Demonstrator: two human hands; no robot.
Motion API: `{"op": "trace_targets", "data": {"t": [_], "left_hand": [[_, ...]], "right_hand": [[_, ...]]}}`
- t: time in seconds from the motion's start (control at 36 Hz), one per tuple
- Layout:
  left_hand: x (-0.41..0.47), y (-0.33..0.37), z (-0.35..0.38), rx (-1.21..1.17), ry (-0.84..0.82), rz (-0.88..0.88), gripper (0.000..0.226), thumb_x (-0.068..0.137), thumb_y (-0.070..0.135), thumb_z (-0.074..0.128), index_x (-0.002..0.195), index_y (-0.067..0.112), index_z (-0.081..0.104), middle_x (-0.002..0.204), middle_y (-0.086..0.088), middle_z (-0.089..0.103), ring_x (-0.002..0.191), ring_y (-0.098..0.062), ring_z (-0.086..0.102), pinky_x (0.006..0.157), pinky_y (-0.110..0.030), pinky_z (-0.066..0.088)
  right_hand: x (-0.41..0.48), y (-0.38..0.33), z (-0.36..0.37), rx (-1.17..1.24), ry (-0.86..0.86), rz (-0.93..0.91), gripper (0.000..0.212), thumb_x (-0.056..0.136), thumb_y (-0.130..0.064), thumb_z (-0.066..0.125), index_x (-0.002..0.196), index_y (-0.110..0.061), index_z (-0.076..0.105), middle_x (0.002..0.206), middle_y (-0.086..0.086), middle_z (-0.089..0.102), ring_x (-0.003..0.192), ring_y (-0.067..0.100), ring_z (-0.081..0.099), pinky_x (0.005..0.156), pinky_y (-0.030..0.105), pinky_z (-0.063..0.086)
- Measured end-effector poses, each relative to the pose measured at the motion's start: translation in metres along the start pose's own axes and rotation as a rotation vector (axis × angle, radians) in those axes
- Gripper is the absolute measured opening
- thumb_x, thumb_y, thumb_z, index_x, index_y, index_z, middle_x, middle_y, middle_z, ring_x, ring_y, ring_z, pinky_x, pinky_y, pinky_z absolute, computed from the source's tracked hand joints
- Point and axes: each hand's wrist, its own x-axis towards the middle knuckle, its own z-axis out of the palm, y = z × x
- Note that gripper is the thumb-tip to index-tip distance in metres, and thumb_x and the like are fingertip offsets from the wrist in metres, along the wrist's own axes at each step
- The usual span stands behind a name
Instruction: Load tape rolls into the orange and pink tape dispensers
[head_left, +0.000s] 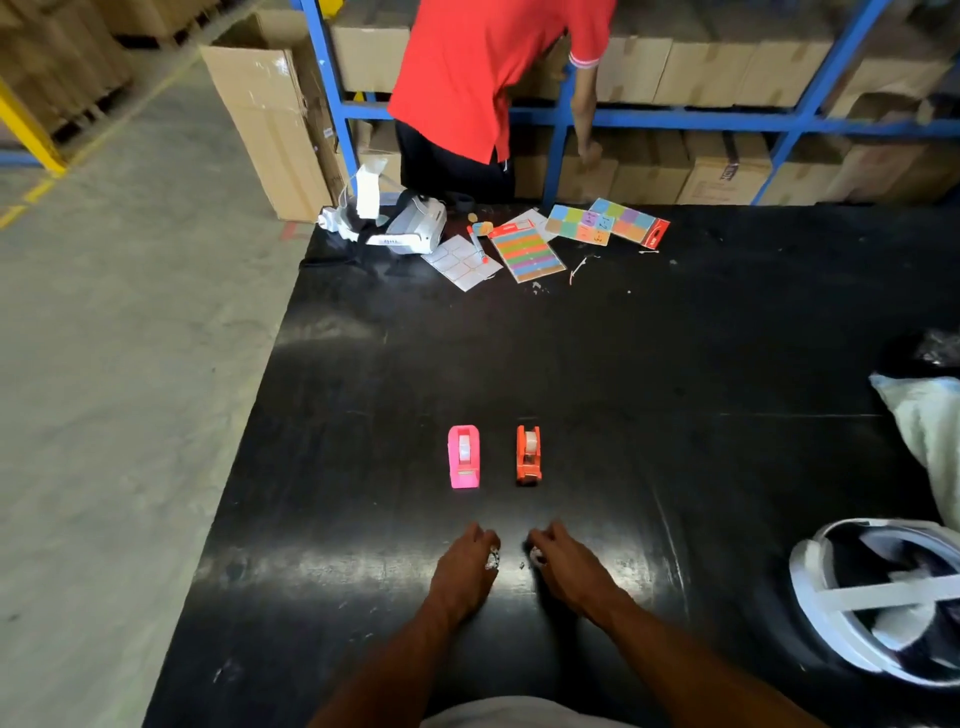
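Observation:
The pink tape dispenser and the orange tape dispenser stand side by side on the black table, a pale tape roll seated in each. My left hand rests on the table a little in front of the pink one, fingers curled around a small shiny crumpled scrap. In front of the orange one, my right hand is curled the same way around another small whitish scrap. Neither hand touches a dispenser.
At the table's far edge lie a white headset, sticker sheets and coloured label cards. A person in a red shirt bends at blue shelving with cartons. A white helmet-like object and a pale bag sit at the right.

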Motion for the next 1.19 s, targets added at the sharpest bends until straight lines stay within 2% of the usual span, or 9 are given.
{"op": "trace_targets", "data": {"t": [0.11, 0.25, 0.42, 0.5, 0.61, 0.75, 0.89, 1.06, 1.19], "left_hand": [[-0.006, -0.026, -0.022, -0.024, 0.053, -0.047, 0.035, 0.087, 0.029, 0.061, 0.121, 0.024, 0.055, 0.125, 0.0, 0.055, 0.107, -0.019, 0.059, 0.092, -0.029, 0.047], [-0.002, -0.068, -0.069, -0.028, 0.103, -0.096, 0.041, 0.085, 0.034, 0.055, 0.125, 0.021, 0.057, 0.129, -0.006, 0.055, 0.113, -0.028, 0.059, 0.093, -0.03, 0.045], [0.025, -0.106, -0.12, 0.01, 0.134, -0.14, 0.058, 0.08, 0.042, 0.053, 0.132, 0.016, 0.052, 0.136, -0.009, 0.053, 0.119, -0.031, 0.057, 0.097, -0.036, 0.046], [0.042, -0.114, -0.141, 0.004, 0.126, -0.144, 0.05, 0.083, 0.038, 0.058, 0.128, 0.017, 0.053, 0.131, -0.007, 0.055, 0.117, -0.031, 0.058, 0.095, -0.037, 0.047], [0.063, -0.113, -0.155, 0.025, 0.109, -0.14, 0.038, 0.086, 0.03, 0.063, 0.122, 0.021, 0.055, 0.125, -0.004, 0.057, 0.113, -0.029, 0.059, 0.091, -0.037, 0.047], [0.088, -0.111, -0.151, 0.025, 0.061, -0.132, 0.035, 0.088, 0.032, 0.06, 0.121, 0.024, 0.054, 0.124, -0.003, 0.057, 0.113, -0.028, 0.059, 0.09, -0.035, 0.047], [0.102, -0.109, -0.138, 0.003, 0.062, -0.127, 0.031, 0.092, 0.029, 0.055, 0.121, 0.019, 0.056, 0.126, -0.008, 0.055, 0.113, -0.03, 0.058, 0.091, -0.036, 0.046], [0.105, -0.106, -0.135, -0.043, 0.137, -0.127, 0.037, 0.089, 0.027, 0.056, 0.126, 0.021, 0.053, 0.127, -0.007, 0.052, 0.112, -0.028, 0.057, 0.09, -0.039, 0.051], [0.095, -0.112, -0.134, -0.053, 0.153, -0.096, 0.044, 0.085, 0.03, 0.057, 0.128, 0.021, 0.051, 0.128, -0.007, 0.052, 0.109, -0.031, 0.059, 0.085, -0.039, 0.051]], "right_hand": [[0.012, -0.033, 0.0, -0.077, -0.066, -0.171, 0.019, 0.094, -0.032, 0.051, 0.113, -0.032, 0.051, 0.115, -0.001, 0.051, 0.093, 0.02, 0.058, 0.085, 0.034, 0.053], [0.052, -0.091, 0.0, -0.199, 0.03, -0.27, 0.019, 0.096, -0.029, 0.048, 0.106, -0.021, 0.062, 0.114, 0.005, 0.064, 0.103, 0.026, 0.062, 0.087, 0.038, 0.05], [0.093, -0.139, -0.011, -0.23, 0.115, -0.231, 0.021, 0.095, -0.023, 0.05, 0.109, -0.016, 0.064, 0.117, 0.008, 0.067, 0.104, 0.031, 0.066, 0.086, 0.041, 0.052], [0.116, -0.152, -0.013, -0.228, 0.116, -0.168, 0.024, 0.098, -0.021, 0.045, 0.116, -0.014, 0.06, 0.122, 0.008, 0.063, 0.106, 0.033, 0.066, 0.083, 0.042, 0.052], [0.145, -0.16, -0.013, -0.235, 0.14, -0.108, 0.022, 0.097, -0.012, 0.046, 0.115, -0.013, 0.06, 0.118, 0.009, 0.064, 0.101, 0.033, 0.068, 0.081, 0.041, 0.054], [0.168, -0.168, -0.014, -0.29, 0.086, -0.019, 0.028, 0.097, -0.004, 0.045, 0.12, -0.007, 0.06, 0.122, 0.014, 0.064, 0.106, 0.034, 0.067, 0.083, 0.041, 0.054], [0.181, -0.17, -0.007, -0.295, 0.049, 0.081, 0.028, 0.099, -0.001, 0.045, 0.122, -0.007, 0.06, 0.122, 0.017, 0.066, 0.107, 0.035, 0.068, 0.086, 0.043, 0.056], [0.184, -0.172, -0.005, -0.261, 0.056, 0.094, 0.033, 0.097, -0.003, 0.052, 0.13, -0.006, 0.05, 0.132, 0.018, 0.054, 0.107, 0.038, 0.066, 0.084, 0.046, 0.058], [0.173, -0.167, 0.001, -0.195, 0.112, 0.028, 0.039, 0.099, -0.004, 0.044, 0.137, -0.012, 0.042, 0.137, 0.013, 0.047, 0.107, 0.034, 0.065, 0.079, 0.043, 0.054]]}}
